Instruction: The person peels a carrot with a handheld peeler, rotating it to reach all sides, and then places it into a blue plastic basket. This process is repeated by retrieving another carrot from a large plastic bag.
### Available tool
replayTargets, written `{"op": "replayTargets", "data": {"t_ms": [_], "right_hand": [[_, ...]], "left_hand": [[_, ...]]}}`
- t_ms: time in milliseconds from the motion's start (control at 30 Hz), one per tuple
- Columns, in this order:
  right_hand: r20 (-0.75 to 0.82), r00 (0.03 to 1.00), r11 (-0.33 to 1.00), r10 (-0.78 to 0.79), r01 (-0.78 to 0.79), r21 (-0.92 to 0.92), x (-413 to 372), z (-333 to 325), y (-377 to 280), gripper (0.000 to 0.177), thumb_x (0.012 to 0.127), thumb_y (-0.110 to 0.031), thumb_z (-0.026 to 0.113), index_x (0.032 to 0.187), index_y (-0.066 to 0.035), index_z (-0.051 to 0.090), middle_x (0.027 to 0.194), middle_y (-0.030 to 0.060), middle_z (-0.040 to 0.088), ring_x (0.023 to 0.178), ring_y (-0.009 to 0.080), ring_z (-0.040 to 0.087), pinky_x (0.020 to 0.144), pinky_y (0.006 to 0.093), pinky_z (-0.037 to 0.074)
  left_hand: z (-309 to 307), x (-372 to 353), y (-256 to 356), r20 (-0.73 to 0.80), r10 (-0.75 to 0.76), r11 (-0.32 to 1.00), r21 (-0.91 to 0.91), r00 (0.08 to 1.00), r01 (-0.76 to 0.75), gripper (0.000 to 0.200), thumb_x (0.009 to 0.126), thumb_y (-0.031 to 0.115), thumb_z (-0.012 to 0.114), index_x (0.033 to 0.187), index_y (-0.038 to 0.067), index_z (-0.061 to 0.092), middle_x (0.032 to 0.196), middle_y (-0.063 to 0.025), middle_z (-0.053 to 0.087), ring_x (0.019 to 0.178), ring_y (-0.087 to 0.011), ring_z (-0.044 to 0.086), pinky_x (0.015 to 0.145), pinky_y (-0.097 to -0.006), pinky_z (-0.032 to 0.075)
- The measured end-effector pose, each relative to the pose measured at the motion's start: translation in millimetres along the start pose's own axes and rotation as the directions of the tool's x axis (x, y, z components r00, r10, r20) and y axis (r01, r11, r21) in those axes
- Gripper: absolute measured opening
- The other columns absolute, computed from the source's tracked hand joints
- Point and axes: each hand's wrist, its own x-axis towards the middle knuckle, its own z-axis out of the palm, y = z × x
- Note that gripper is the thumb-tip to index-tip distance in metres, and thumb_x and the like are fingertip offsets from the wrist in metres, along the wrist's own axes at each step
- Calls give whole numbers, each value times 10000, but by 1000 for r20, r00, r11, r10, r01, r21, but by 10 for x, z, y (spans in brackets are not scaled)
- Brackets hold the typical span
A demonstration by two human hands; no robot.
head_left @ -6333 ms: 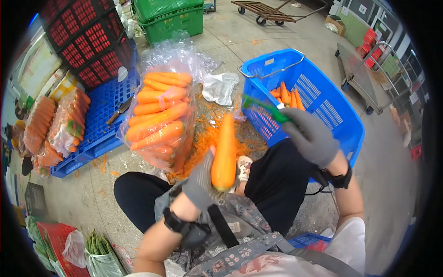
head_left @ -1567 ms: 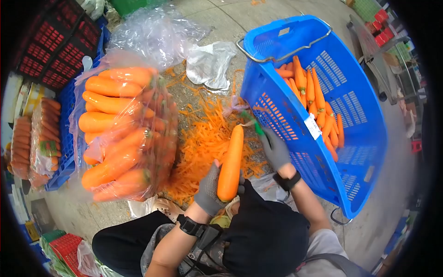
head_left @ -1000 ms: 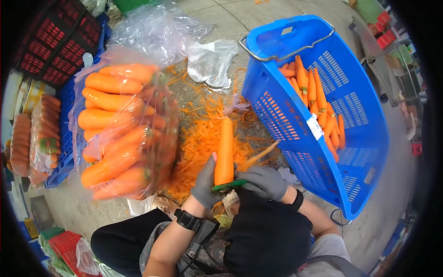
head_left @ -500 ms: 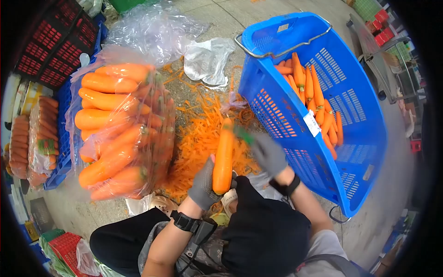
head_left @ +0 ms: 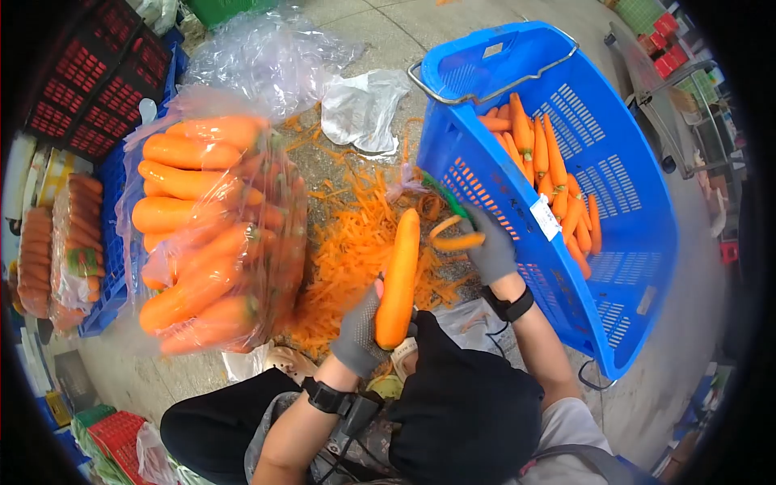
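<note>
My left hand (head_left: pixel 358 333), in a grey glove, is closed around the lower end of a large carrot (head_left: pixel 398 279), which stands tilted with its tip pointing away from me. To its right, my gloved right hand (head_left: pixel 490 249) grips a green peeler (head_left: pixel 444 195), apart from the carrot; the blade is hard to make out. A curled strip of carrot peel (head_left: pixel 457 241) hangs by that hand. On the floor beneath lies a heap of orange peelings (head_left: pixel 343 263).
A clear bag of large carrots (head_left: pixel 194 214) stands at left. On the right, a tilted blue basket (head_left: pixel 558 279) with a metal handle holds several carrots (head_left: pixel 558 174). Plastic sheeting (head_left: pixel 267 56) and a white bag (head_left: pixel 364 109) lie beyond the peelings. Black crates (head_left: pixel 97 73) stand upper left.
My right hand has swung right and slightly down, away from the carrot, and a curled peel strip now shows by it. The carrot in my left hand leans more to the right.
</note>
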Motion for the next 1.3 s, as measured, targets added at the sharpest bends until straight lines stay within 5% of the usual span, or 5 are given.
{"op": "replayTargets", "data": {"t_ms": [733, 800, 867, 967, 1300], "right_hand": [[108, 990, 980, 96, -75, -184, -327, 50, 464, 258, 859, -210, 496, 1053, -51, 560, 838, 177, 586, 778, 384, 559, 706, 398, 469], [82, 988, 990, -133, 136, -25, -549, 762, 1563, 263, 859, -217, 516, 1046, -36, 554, 909, 195, 601, 826, 368, 581, 716, 384, 465], [246, 969, 989, 27, 10, -150, -424, 582, 833, 306, 824, -289, 524, 926, -7, 584, 785, 226, 595, 706, 392, 579, 640, 445, 460], [298, 948, 984, 109, -61, -166, -363, 353, 302, 305, 825, -290, 532, 924, -6, 587, 798, 219, 598, 716, 375, 586, 645, 435, 457], [339, 937, 989, 89, -123, 82, -292, 305, -52, 317, 855, -255, 533, 1102, -58, 563, 1021, 186, 599, 959, 348, 569, 797, 392, 451]], "left_hand": [[562, -399, 421, 292, -108, 984, 171, 950, 59, 391, 953, 243, 409, 1273, 18, 389, 1084, -148, 565, 910, -228, 594, 788, -309, 492], [1182, -255, 555, 519, 185, 724, 502, 834, -473, 396, 935, 165, 423, 1292, 1, 371, 1150, -159, 546, 1003, -273, 567, 882, -355, 442], [1370, 55, 547, 907, 421, -473, 230, 11, -850, 541, 916, 312, 479, 1344, 22, 319, 1130, -154, 529, 961, -148, 555, 850, -289, 442], [1823, -659, 1130, 522, 250, 191, 799, 816, -570, 479, 898, 279, 509, 1295, 32, 402, 1061, -128, 564, 925, -133, 551, 817, -280, 443], [-201, -1242, 2911, 402, 449, -783, 608, 798, 133, 503, 697, 158, 656, 1145, 73, 445, 1141, -154, 477, 1077, -350, 450, 896, -413, 392]]}}
